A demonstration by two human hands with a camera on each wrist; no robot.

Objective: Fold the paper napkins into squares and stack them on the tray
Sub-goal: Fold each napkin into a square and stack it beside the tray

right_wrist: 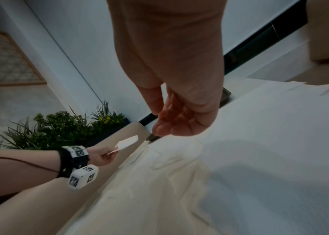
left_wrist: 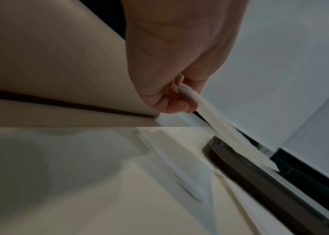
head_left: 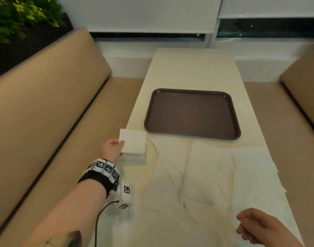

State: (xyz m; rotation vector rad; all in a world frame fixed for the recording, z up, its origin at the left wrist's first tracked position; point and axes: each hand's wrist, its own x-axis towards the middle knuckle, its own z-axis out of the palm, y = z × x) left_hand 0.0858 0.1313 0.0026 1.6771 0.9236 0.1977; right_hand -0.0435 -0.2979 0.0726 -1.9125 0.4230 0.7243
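Left hand (head_left: 112,148) pinches a white square-folded napkin (head_left: 134,141) above the surface (head_left: 188,68) edge, just short of the brown tray (head_left: 192,113); right hand (head_left: 256,227) loosely curled, holding nothing

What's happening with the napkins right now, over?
Left hand pinches a folded napkin near the table's left edge. Right hand loose, holding nothing. Tray holds no napkins yet. Unfolded napkins lie before it; nothing blocks the path.
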